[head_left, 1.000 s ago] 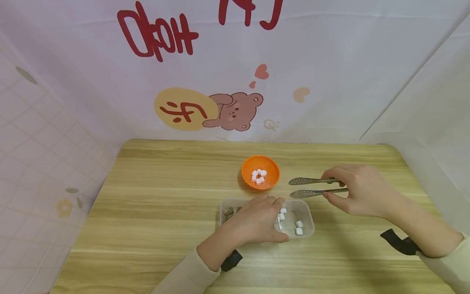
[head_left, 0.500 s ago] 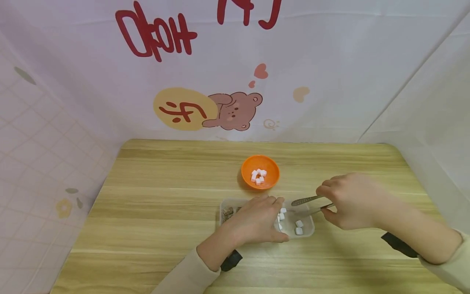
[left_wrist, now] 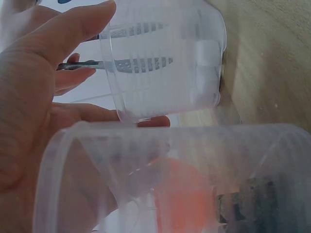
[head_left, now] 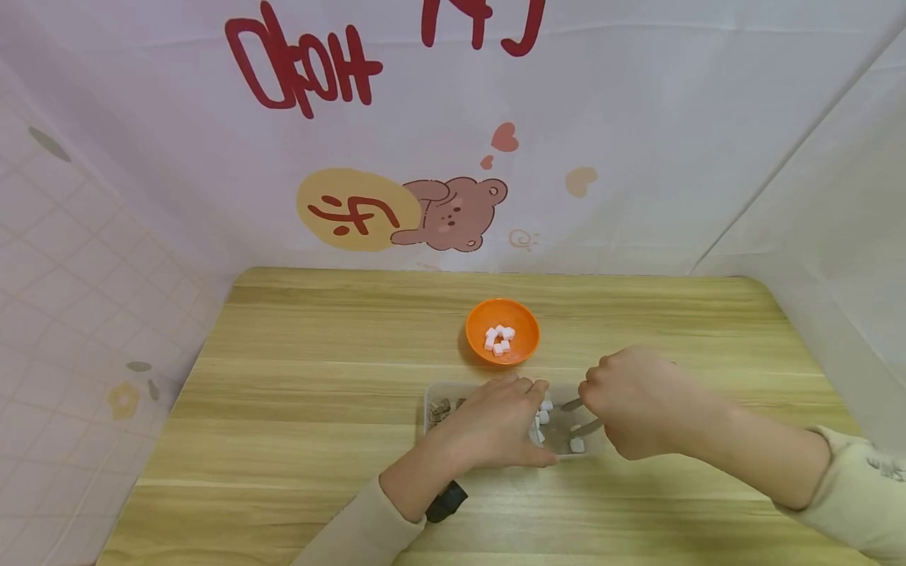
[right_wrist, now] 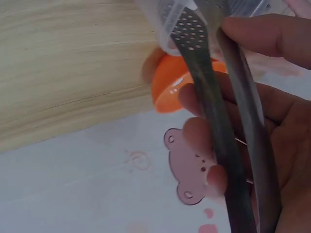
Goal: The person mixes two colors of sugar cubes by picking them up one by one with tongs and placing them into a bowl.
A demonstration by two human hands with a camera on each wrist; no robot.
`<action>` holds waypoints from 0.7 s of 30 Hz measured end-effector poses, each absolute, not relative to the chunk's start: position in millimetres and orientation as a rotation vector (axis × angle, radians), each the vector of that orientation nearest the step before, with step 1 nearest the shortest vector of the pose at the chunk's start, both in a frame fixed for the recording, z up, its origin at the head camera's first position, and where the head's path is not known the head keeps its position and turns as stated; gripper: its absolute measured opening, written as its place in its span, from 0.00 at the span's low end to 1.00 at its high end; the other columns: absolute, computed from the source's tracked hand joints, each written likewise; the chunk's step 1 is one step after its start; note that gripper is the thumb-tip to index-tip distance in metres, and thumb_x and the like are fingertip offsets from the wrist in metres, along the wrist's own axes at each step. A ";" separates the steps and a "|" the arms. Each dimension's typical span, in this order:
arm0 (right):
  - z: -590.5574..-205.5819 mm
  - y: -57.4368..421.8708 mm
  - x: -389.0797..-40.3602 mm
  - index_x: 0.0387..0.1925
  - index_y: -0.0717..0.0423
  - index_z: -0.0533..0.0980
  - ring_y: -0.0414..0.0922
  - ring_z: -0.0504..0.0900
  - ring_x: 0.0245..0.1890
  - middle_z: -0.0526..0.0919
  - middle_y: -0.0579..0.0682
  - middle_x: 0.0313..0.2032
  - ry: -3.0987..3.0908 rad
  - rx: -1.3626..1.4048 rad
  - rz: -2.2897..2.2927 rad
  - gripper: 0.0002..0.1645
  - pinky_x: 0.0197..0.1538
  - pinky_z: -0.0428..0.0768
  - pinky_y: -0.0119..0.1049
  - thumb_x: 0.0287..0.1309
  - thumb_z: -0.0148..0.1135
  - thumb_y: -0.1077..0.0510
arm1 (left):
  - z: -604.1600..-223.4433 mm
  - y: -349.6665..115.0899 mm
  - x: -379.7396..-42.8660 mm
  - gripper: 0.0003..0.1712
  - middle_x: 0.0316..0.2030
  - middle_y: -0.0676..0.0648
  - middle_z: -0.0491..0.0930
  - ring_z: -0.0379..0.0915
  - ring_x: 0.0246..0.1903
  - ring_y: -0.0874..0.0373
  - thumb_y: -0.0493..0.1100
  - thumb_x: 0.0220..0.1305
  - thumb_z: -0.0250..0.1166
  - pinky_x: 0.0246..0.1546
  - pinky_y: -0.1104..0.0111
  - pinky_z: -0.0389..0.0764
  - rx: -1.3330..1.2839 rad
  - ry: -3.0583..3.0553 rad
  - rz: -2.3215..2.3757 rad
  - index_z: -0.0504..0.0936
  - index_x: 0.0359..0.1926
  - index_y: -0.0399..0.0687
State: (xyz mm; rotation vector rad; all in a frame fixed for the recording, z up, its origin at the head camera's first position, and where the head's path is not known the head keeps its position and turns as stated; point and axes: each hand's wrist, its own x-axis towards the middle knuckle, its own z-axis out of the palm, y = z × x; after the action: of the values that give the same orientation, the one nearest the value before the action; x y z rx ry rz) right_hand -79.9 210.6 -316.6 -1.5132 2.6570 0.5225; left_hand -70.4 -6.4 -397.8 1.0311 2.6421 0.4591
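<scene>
Looks like we're partway: pinkish cubes [head_left: 507,333] in the center-frame orange bowl [head_left: 499,310], white cubes [head_left: 576,446] left in the clear plastic box [head_left: 558,439] lower down. Our left hand [head_left: 491,424] grips that; right hand [head_left: 633,402] holds perforated tongs [right_wrist: 212,107] inside.

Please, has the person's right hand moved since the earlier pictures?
Yes. In the head view, the right hand has moved leftward and lower in the picture, judged against the orange bowl.
</scene>
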 end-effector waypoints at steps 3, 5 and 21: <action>-318.6 202.9 -76.9 0.12 0.45 0.60 0.39 0.54 0.16 0.57 0.39 0.14 2.658 -1.526 0.600 0.21 0.20 0.61 0.32 0.26 0.66 0.63 | -397.7 -6.9 -70.3 0.53 0.68 0.48 0.76 0.66 0.72 0.53 0.69 0.61 0.72 0.75 0.62 0.62 1.029 2.639 0.461 0.70 0.75 0.40; -320.2 198.4 -75.1 0.11 0.45 0.59 0.39 0.52 0.17 0.56 0.38 0.13 2.655 -1.533 0.651 0.21 0.20 0.60 0.32 0.25 0.65 0.63 | -397.2 -7.6 -70.2 0.53 0.68 0.47 0.76 0.67 0.71 0.53 0.69 0.61 0.72 0.75 0.62 0.61 1.030 2.640 0.464 0.70 0.75 0.40; -332.9 185.7 -69.4 0.11 0.46 0.55 0.39 0.43 0.20 0.46 0.41 0.15 2.612 -1.645 0.923 0.25 0.25 0.45 0.33 0.29 0.67 0.61 | -398.2 -6.4 -70.6 0.54 0.67 0.48 0.77 0.69 0.69 0.56 0.71 0.60 0.72 0.74 0.63 0.62 1.044 2.648 0.462 0.70 0.75 0.40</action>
State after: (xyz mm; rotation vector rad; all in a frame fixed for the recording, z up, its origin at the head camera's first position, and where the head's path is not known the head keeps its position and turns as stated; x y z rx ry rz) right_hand -69.4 185.7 -332.9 -1.6453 2.6116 0.9226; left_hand -70.6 -6.4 -398.2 1.0440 2.6480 0.4616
